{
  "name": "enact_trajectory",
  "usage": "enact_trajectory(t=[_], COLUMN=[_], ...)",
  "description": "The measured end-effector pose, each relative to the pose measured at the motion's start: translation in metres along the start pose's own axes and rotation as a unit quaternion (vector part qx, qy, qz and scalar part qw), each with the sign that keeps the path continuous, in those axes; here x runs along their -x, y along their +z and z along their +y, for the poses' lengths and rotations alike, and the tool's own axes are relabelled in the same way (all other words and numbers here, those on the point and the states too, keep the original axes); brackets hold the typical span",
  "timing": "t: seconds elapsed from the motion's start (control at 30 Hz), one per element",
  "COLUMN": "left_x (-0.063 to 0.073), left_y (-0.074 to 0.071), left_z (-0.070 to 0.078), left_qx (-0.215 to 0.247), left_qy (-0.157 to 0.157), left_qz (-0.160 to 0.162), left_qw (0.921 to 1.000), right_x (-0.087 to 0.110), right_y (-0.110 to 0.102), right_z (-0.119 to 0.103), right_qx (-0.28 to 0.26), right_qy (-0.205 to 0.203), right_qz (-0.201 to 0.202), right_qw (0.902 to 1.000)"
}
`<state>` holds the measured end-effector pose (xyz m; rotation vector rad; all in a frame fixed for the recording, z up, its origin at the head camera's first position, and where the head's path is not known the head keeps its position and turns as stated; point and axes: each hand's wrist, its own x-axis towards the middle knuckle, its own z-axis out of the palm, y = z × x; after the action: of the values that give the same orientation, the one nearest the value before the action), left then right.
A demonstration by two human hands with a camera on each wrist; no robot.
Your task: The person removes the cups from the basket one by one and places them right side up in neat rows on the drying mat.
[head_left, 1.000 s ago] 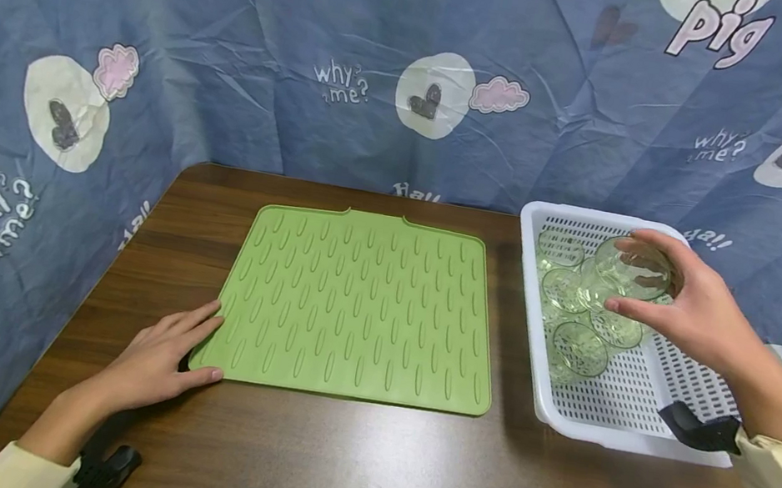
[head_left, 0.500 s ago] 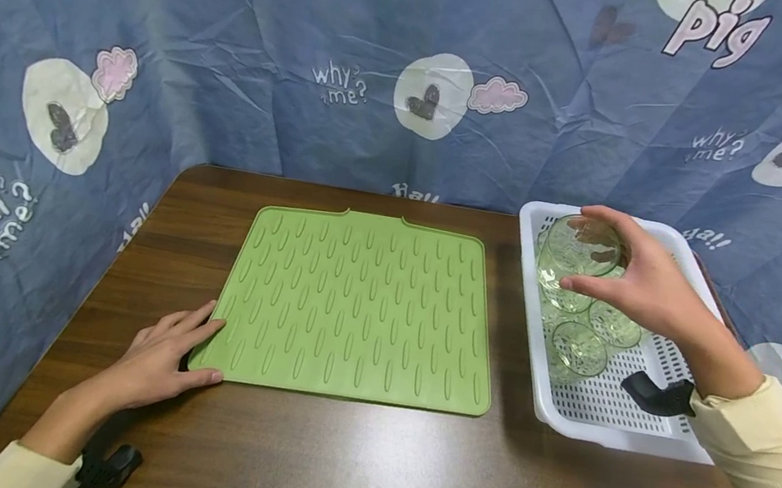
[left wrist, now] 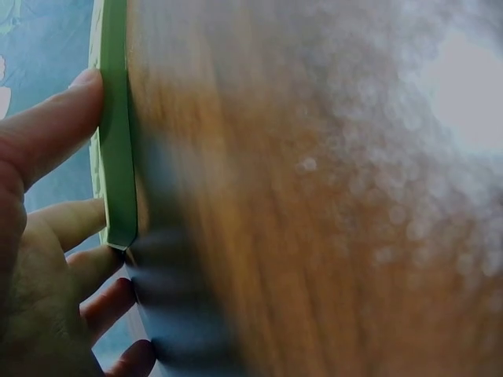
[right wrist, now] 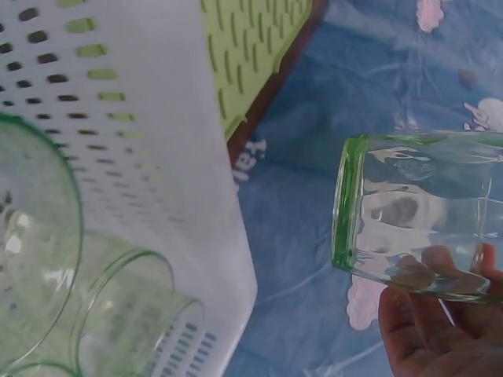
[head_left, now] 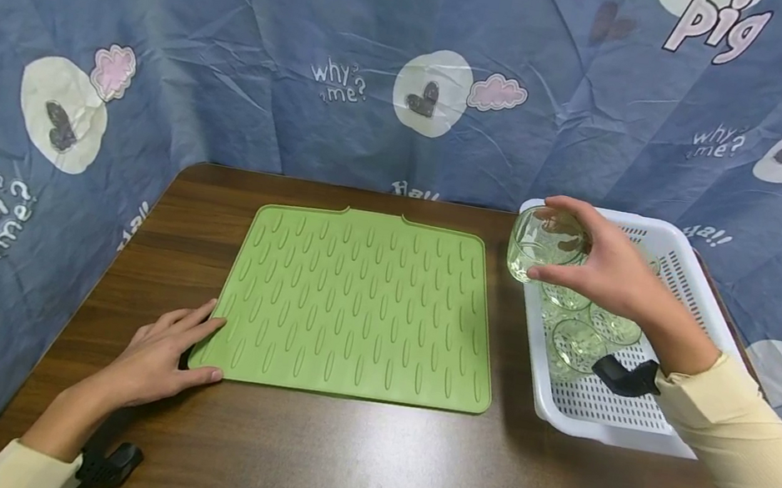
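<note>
My right hand (head_left: pixel 611 264) grips a clear, green-tinted drinking glass (head_left: pixel 535 236) between thumb and fingers. The glass hangs in the air over the left rim of a white perforated basket (head_left: pixel 606 432). In the right wrist view the same glass (right wrist: pixel 416 204) shows a thick green base, and fingers show through its wall. Several similar glasses (head_left: pixel 576 345) stand in the basket's left part, some partly behind my right arm. My left hand (head_left: pixel 157 361) rests at the near-left corner of a green ridged mat (head_left: pixel 359 307). Its thumb touches the mat's edge (left wrist: pixel 118 157) in the left wrist view.
A dark brown wooden table (head_left: pixel 358 467) carries the mat and basket. Behind and to the left hangs a blue printed curtain (head_left: pixel 365 12). A strip of table (head_left: pixel 502 336) lies between mat and basket. Black wrist cameras (head_left: pixel 625 376) sit at both cuffs.
My right hand has carried the glass leftward, from above the other glasses to the basket's left rim. The left hand and the mat have stayed where they were.
</note>
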<state>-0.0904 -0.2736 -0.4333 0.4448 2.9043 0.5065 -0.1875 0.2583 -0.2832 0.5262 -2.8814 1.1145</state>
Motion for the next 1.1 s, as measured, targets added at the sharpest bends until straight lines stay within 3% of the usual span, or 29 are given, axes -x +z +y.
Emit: enact_trajectory(t=[0.4,0.8,1.1], left_x=[-0.001,-0.001,0.000], left_y=[-0.001,-0.001,-0.001], left_z=[0.001,0.000,0.000], left_qx=[-0.020,-0.018,-0.007], left_qy=[0.009,0.009,0.003], left_qz=[0.003,0.003,-0.005], left_qw=[0.9998,0.9998,1.0000], right_x=[-0.026,-0.061,-0.086], right_y=[0.028,0.076,0.110], right_z=[-0.008,-0.023,-0.038], right_qx=[0.000,0.015,-0.025], right_qy=[0.003,-0.007,-0.017], right_qz=[-0.041,-0.066,-0.090], right_qw=[0.9992,0.9976,0.9955])
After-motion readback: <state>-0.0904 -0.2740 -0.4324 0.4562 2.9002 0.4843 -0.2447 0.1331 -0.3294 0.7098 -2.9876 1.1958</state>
